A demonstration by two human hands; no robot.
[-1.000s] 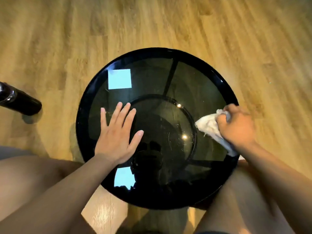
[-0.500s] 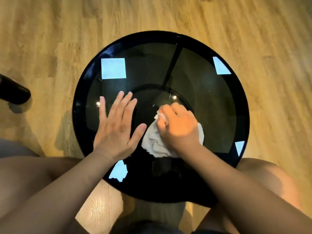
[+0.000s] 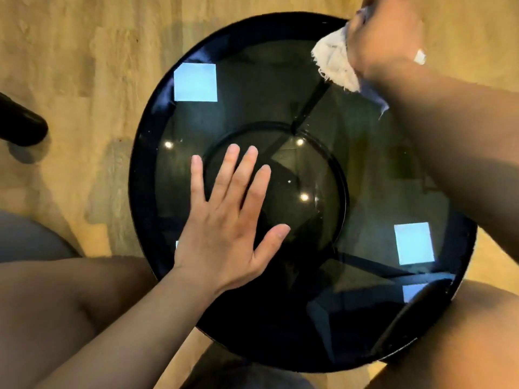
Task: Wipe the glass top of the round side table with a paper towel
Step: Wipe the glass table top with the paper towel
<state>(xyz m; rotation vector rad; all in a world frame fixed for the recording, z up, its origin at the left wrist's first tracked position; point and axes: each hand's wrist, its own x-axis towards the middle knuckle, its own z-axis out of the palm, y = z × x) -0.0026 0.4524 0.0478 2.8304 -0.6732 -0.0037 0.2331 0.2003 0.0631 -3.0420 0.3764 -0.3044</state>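
Light wood-plank floor [image 3: 84, 51] lies beyond my fingers; black cylindrical object [image 3: 19, 122] rests left of them.

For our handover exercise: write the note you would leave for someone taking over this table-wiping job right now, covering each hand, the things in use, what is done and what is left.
Left hand: flat and open on the glass top, fingers spread, steadying the table near its centre.
Right hand: closed in a grip on the crumpled paper towel, at the far right rim.
Done: cannot tell from this frame which areas have been wiped.
Left: a few small specks show near the centre; the patch under the left hand and the near edge likely still need a pass.
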